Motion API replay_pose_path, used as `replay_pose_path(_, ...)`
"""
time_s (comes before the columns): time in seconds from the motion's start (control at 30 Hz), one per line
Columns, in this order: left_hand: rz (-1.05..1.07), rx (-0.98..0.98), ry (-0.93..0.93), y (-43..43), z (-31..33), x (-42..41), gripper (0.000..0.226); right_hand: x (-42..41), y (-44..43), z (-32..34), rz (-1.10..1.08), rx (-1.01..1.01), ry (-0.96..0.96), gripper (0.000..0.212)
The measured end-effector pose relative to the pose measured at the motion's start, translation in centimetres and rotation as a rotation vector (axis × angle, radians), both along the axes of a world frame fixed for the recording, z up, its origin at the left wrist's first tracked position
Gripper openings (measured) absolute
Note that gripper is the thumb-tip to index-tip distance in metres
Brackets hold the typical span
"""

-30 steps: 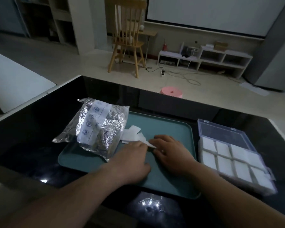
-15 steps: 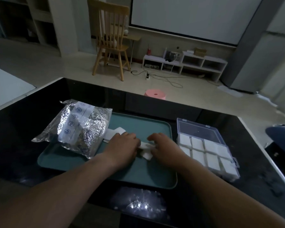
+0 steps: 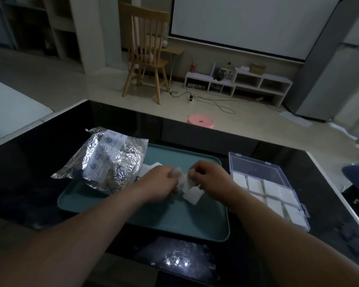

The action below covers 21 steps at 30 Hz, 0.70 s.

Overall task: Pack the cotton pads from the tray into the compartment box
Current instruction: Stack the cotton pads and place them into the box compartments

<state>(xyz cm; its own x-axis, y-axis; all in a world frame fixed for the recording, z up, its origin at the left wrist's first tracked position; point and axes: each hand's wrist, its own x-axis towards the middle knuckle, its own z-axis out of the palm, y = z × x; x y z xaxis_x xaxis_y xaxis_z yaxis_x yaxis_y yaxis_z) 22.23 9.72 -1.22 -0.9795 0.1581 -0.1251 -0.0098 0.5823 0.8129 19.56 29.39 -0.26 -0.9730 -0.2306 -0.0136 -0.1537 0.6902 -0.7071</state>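
**Pads held over the tray; the box lies to the right of the grip**

Both hands meet just above the middle of the flat teal plastic tray [image 3: 174, 222], in the centre of the frame. The left hand [image 3: 161, 183] and the right hand [image 3: 208, 177] each have their fingers curled in, and together they pinch a small bunch of white square cotton pads [image 3: 184, 181]. One pad hangs lower, towards the tray floor. It is a narrow, shared grip, and how many pads it holds cannot be told.

The clear plastic compartment box [image 3: 254, 167] sits on the glossy black worktop [image 3: 29, 172], just beside the tray's right edge, with its lid open at the far end. Its long axis runs from mid-right towards the lower right of the frame. The box therefore lies to the right of the grip, and the right hand is plainly the nearer one. The likely carry is a short sideways move by that hand. Most compartments already show white, and the frame does not make clear which one has room.

A crinkled silver foil bag [image 3: 112, 160] lies over the tray's left corner, with more loose pads [image 3: 150, 167] at its mouth.
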Motion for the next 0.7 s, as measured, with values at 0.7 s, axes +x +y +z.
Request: replay_pose_path(0.7,0.206,0.875,-0.400,-0.9,2.2,0.8,0.049,0.9,0.4,0.3,0.076,0.453,-0.114,0.056)
